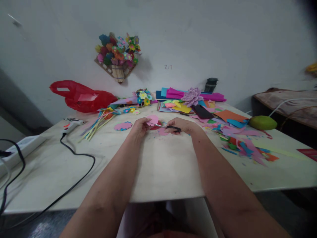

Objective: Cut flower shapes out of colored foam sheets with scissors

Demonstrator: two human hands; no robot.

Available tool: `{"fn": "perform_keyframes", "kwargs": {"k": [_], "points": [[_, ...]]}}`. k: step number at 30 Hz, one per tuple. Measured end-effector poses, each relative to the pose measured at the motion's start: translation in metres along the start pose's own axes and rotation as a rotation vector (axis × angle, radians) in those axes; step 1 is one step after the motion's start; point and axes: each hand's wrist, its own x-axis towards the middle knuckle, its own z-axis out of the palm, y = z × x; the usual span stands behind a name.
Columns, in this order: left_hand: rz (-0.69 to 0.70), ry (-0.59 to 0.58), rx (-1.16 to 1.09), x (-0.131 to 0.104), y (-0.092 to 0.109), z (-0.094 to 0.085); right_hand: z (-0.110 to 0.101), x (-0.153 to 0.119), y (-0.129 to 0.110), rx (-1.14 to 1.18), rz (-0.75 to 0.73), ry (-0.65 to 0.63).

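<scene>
My left hand (140,127) pinches a round pink foam or paper piece (153,119) above the table. With my right hand (182,125) I grip black-handled scissors (173,128), their blades pointing left at the lower edge of that pink piece. Below the blades lie another pink piece (162,131) and something red, partly hidden by the scissors. Left of my left hand rests a pink scalloped shape (123,126) with blue showing at its edge.
A glue gun (73,125) trails a black cord across the left side, near a white power strip (24,153). A red plastic bag (84,97) and paper flowers (143,96) stand at the back. Colourful scraps (247,148), a phone (202,111) and a green mango-like fruit (263,122) lie right.
</scene>
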Motion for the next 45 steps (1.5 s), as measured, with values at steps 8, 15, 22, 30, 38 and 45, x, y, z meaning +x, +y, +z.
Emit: {"fn": "perform_keyframes", "kwargs": {"k": [8,15,22,30,38,45], "points": [[0.023,-0.001,0.023,-0.001,0.0,0.0,0.0,-0.001,-0.002,0.009,-0.02,0.007],[0.048,0.007,-0.002,0.0,0.0,0.001,0.002,-0.001,-0.004,0.016,-0.003,0.016],[0.088,0.044,-0.034,-0.001,0.002,0.002,0.003,-0.004,-0.01,0.003,0.053,-0.031],[0.205,0.022,-0.084,0.005,0.0,-0.003,-0.002,-0.006,-0.003,-0.004,0.102,-0.082],[0.25,0.028,-0.103,0.007,-0.001,-0.007,-0.008,-0.012,0.002,0.099,0.089,-0.076],[0.261,0.01,-0.087,0.009,-0.002,-0.009,-0.014,-0.017,0.004,0.142,-0.006,-0.023]]}}
